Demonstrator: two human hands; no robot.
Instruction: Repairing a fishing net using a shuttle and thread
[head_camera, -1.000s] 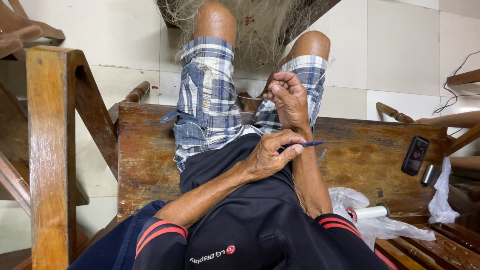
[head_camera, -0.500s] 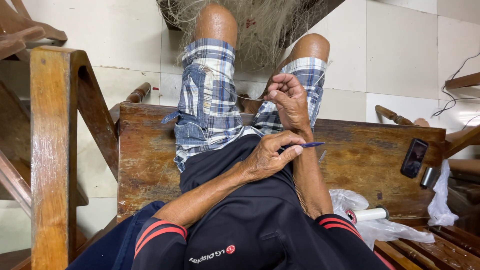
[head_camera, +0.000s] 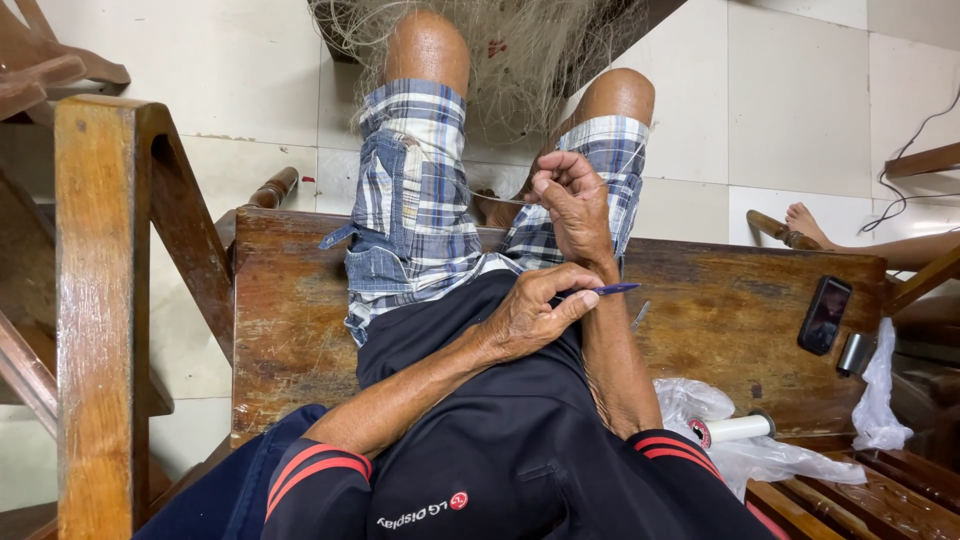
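I sit on a worn wooden bench in plaid shorts, with a pale fishing net draped over my knees. My left hand rests on my lap and pinches a thin blue netting needle that points right. My right hand is raised between my thighs with its fingers pinched on a strand of the net. The two hands are a short way apart, the right above the left.
On the bench to the right lie a dark phone, a small metal cylinder, a white spool on a crumpled plastic bag and a small metal piece. A wooden post stands at left. Another person's foot shows at right.
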